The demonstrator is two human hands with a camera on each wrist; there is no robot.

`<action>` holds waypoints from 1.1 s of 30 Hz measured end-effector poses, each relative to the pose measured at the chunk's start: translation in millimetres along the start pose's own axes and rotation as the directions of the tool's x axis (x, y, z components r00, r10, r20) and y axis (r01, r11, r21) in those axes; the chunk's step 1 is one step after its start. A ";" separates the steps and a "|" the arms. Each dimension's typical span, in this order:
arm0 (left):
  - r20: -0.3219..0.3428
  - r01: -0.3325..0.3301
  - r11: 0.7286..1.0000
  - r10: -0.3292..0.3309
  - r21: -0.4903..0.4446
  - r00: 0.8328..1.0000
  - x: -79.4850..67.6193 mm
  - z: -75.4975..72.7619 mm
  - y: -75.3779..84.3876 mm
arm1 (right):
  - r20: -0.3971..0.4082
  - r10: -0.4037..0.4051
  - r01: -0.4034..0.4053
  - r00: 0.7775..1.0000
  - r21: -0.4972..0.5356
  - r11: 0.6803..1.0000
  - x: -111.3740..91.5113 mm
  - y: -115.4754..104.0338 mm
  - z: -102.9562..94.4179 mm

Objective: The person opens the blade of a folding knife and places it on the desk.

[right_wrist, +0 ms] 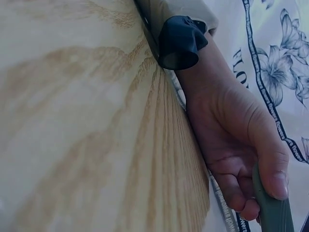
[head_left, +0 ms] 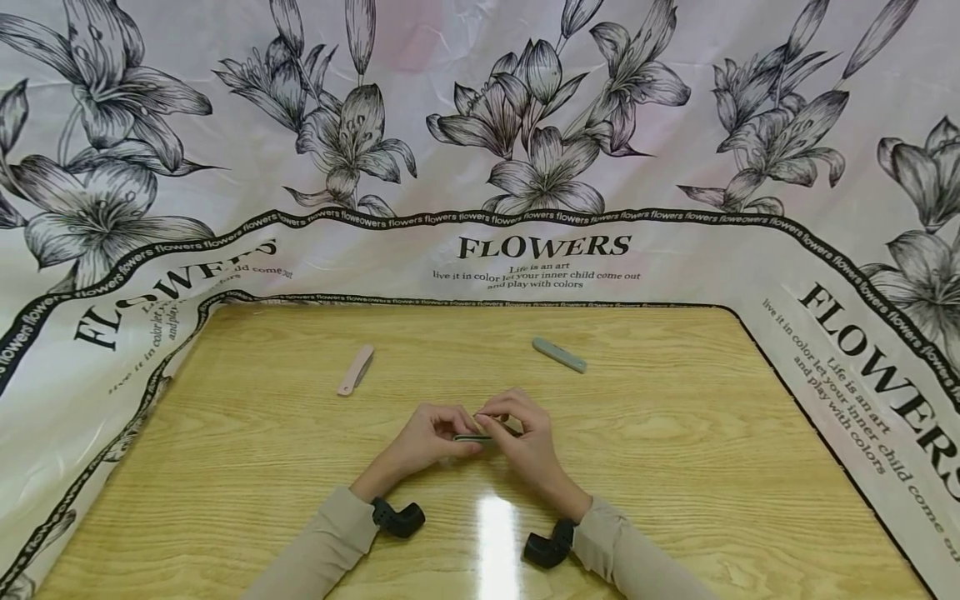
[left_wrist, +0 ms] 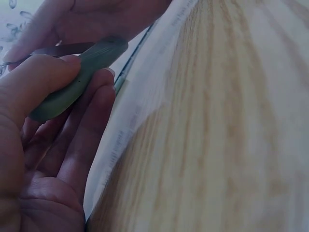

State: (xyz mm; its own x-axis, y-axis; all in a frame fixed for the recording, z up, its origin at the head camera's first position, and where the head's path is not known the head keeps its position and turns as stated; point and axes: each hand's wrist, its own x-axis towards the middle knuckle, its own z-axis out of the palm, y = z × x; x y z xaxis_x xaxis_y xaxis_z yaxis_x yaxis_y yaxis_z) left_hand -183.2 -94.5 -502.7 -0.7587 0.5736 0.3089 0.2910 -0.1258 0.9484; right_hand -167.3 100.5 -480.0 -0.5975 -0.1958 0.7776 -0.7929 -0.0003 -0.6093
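Note:
Between both hands is a green folding knife (left_wrist: 99, 63), raised over the wooden table, its blade (left_wrist: 63, 50) swung partway out of the handle. My left hand (head_left: 427, 435) grips the handle, thumb on one side and fingers along the other. Opposite it, my right hand (head_left: 531, 435) pinches near the blade's far end with thumb and forefinger. The right wrist view shows the left hand (right_wrist: 236, 130) around the green handle (right_wrist: 274, 205); the right hand is outside that view.
A pink folding knife (head_left: 356, 371) lies farther back on the left of the table (head_left: 675, 433). A grey-green one (head_left: 559, 355) lies back on the right. Flower-printed cloth (head_left: 540, 250) borders the table at the back and sides.

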 end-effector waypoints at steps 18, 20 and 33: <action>-0.007 0.074 0.997 -0.074 0.030 0.997 -0.8 1.3 3.7 | -0.038 0.088 -0.084 0.995 0.087 0.993 3.2 -7.6 -4.2; -0.001 0.071 0.997 -0.071 0.025 0.997 -0.7 1.1 3.4 | -0.022 0.060 -0.059 0.998 0.065 0.996 6.6 -12.2 -3.9; -0.003 0.068 0.998 -0.068 0.015 0.998 -1.1 2.0 4.9 | -0.014 -0.013 0.013 1.000 0.049 0.999 5.7 -6.4 -4.7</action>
State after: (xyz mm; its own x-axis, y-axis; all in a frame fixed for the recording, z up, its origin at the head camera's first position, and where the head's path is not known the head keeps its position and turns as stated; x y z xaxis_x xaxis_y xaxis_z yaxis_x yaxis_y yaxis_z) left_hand -179.8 -94.2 -498.5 -0.7786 0.5782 0.2441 0.2473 -0.0748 0.9660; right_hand -166.2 104.1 -470.9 -0.5889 -0.1819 0.7874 -0.7940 -0.0512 -0.6057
